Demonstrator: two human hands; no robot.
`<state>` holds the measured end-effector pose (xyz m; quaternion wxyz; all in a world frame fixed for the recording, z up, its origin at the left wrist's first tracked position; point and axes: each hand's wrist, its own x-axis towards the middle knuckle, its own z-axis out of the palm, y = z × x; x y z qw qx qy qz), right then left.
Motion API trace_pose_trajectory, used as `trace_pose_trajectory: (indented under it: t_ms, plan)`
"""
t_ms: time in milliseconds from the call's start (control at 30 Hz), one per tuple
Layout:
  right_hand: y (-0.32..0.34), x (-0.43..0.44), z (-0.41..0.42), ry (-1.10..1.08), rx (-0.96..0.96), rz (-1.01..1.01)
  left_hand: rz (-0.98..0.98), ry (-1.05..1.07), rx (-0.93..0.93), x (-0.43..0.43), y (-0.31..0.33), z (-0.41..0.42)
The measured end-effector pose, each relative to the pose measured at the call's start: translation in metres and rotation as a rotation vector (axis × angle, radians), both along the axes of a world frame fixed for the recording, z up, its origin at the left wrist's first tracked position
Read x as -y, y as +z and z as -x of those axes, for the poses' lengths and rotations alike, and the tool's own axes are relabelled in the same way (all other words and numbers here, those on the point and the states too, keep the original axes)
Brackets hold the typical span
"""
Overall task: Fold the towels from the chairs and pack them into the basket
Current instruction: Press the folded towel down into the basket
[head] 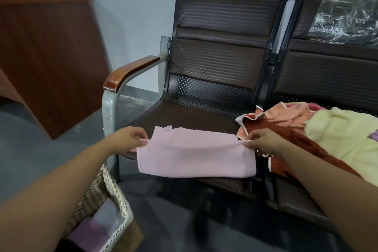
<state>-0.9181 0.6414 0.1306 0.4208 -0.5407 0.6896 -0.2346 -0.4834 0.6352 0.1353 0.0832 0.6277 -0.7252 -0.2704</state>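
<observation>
Pink towel [196,155], already doubled, hangs at the centre of the frame with its long axis running left to right. The curled fingers of the left hand [131,138] and the right hand [263,141] pinch its upper corners, and its far layer rests on the chair seat [184,114]. Further out, the wicker basket [120,200] sits at lower left under the left forearm, so the left hand is probably nearer for packing. A heap of towels [337,135] lies at right.

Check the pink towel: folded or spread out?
Partly folded. The pink towel lies doubled on the chair seat, one layer behind another; left hand and right hand pinch its side ends.
</observation>
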Motion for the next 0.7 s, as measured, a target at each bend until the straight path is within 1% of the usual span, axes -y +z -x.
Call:
trace_pose_trajectory:
  t_ms: [67, 133, 233, 333, 400, 433, 500, 567, 633, 700]
  plan:
    - [-0.003, 0.015, -0.001, -0.007, -0.154, 0.107, 0.076, 0.095, -0.020, 0.016, 0.000, 0.002]
    - [-0.005, 0.034, -0.002, -0.002, -0.254, 0.154, 0.145, 0.182, -0.058, 0.038, 0.001, 0.006]
    - [-0.010, 0.069, -0.004, -0.056, -0.302, 0.208, 0.207, 0.247, -0.093, 0.072, 0.003, 0.020]
    - [-0.020, 0.101, -0.008, -0.138, -0.297, 0.237, 0.273, 0.308, -0.117, 0.106, -0.007, 0.033]
    - [-0.037, 0.118, -0.011, -0.214, -0.297, 0.231, 0.251, 0.359, -0.118, 0.125, -0.024, 0.040]
    - [-0.047, 0.123, -0.015, -0.216, -0.324, 0.233, 0.208, 0.388, -0.106, 0.132, -0.036, 0.041]
    - [-0.065, 0.123, -0.032, -0.124, -0.402, 0.254, 0.121, 0.407, -0.054, 0.135, -0.060, 0.044]
    - [-0.081, 0.114, -0.056, 0.010, -0.418, 0.272, 0.086, 0.380, 0.017, 0.134, -0.080, 0.045]
    - [-0.094, 0.099, -0.083, 0.177, -0.413, 0.255, 0.088, 0.377, 0.065, 0.135, -0.089, 0.043]
    - [-0.107, 0.086, -0.106, 0.337, -0.467, 0.252, 0.034, 0.415, 0.071, 0.135, -0.087, 0.045]
